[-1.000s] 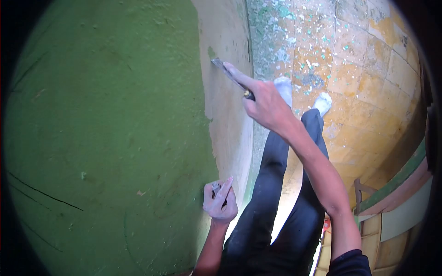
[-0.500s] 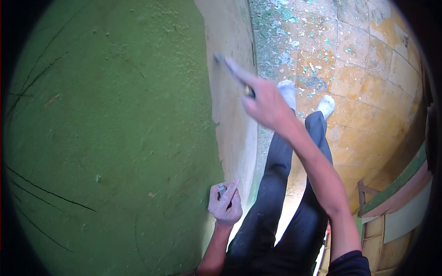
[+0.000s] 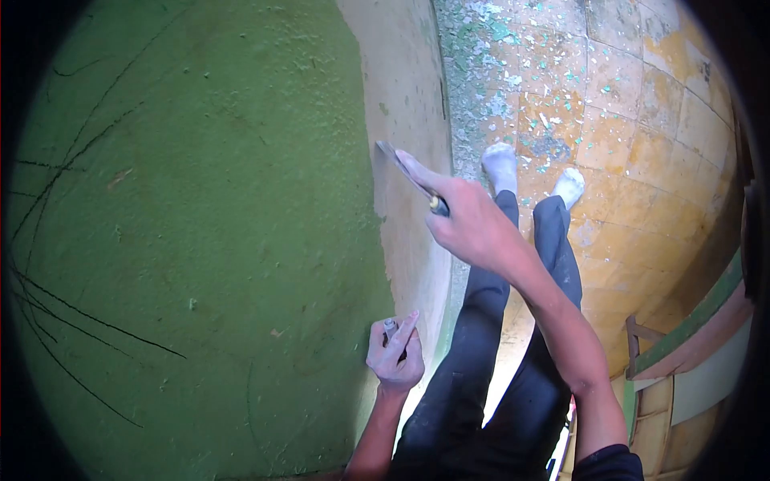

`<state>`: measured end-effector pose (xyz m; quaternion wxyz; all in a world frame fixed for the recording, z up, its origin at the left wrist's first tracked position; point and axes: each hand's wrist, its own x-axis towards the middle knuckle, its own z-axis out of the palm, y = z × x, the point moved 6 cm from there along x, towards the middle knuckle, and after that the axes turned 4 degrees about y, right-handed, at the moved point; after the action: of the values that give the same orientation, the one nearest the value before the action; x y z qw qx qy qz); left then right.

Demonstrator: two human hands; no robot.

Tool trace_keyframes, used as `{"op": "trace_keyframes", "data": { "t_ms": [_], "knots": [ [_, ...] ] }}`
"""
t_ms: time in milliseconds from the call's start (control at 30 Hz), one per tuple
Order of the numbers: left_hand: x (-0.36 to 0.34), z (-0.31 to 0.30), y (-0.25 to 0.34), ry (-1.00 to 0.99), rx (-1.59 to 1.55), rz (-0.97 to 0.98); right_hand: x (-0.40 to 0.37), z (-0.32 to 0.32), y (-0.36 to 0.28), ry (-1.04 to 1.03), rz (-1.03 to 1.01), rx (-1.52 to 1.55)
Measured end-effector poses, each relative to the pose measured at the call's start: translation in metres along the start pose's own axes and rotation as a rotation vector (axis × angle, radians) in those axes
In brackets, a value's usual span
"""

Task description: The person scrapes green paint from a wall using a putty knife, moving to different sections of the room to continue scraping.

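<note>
- Right hand: fingers closed round the handle of a scraper, forefinger stretched out along the flat blade. That finger probably presses the blade against the surface.
- The blade edge touches the wall just where the green paint ends and the bare strip of plaster begins. The tool leans at a shallow angle, which suits getting under a paint edge.
- Left hand: lower on the same boundary, fingers curled round a small second tool, forefinger extended beside it and the tip at the wall. I cannot tell what kind of tool it is.
- The hands are well apart, 1 above the other along the paint line.
- Green paint has thin dark scratches at its left side.
- The person's 2 legs in dark trousers stand close to the wall, white socks on the yellow tiled floor.
- Pale and green flakes are scattered on the floor, thickest just beside the foot of the wall.
- A wooden frame stands at the lower right.
</note>
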<state>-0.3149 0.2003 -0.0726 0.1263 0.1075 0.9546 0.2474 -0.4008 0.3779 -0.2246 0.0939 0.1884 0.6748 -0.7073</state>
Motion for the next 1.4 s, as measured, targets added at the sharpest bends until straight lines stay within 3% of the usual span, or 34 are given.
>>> {"op": "trace_keyframes", "data": {
  "t_ms": [100,167,200,300,400,533,633,800,933,1067,1167,1400],
  "knots": [
    [0.0,0.006,0.004,-0.01,-0.006,-0.044,0.022,-0.019,-0.007,-0.152,0.312,0.057],
    [0.003,-0.001,0.005,-0.01,0.002,-0.035,0.025,-0.012,-0.01,-0.123,0.281,0.082],
    [0.003,-0.003,0.007,-0.008,-0.007,-0.017,0.009,0.001,-0.003,-0.05,0.143,0.058],
    [0.003,-0.005,0.007,-0.011,-0.021,-0.013,0.003,-0.003,-0.011,-0.135,0.197,0.052],
    [0.002,-0.006,0.013,-0.026,-0.002,-0.017,0.033,-0.025,-0.007,-0.288,0.448,0.119],
    [0.004,-0.006,0.015,-0.022,-0.023,-0.064,0.01,-0.007,-0.02,-0.185,0.321,0.196],
    [0.002,-0.006,0.012,-0.035,-0.031,-0.065,0.033,-0.028,-0.018,-0.249,0.473,0.209],
    [0.005,-0.007,0.019,-0.016,-0.031,-0.116,0.0,-0.02,-0.03,-0.373,0.473,0.222],
    [-0.001,-0.007,0.016,-0.024,-0.011,-0.149,0.033,-0.028,-0.009,-0.299,0.46,0.16],
    [0.006,-0.008,0.024,0.021,-0.04,-0.106,0.01,-0.022,-0.024,-0.354,0.449,0.157],
    [-0.002,-0.008,0.019,-0.018,-0.004,-0.108,0.026,-0.025,-0.001,-0.306,0.43,0.183],
    [0.001,-0.011,0.02,-0.012,-0.022,-0.103,0.011,-0.011,0.002,-0.348,0.61,0.394]
  ]
}}
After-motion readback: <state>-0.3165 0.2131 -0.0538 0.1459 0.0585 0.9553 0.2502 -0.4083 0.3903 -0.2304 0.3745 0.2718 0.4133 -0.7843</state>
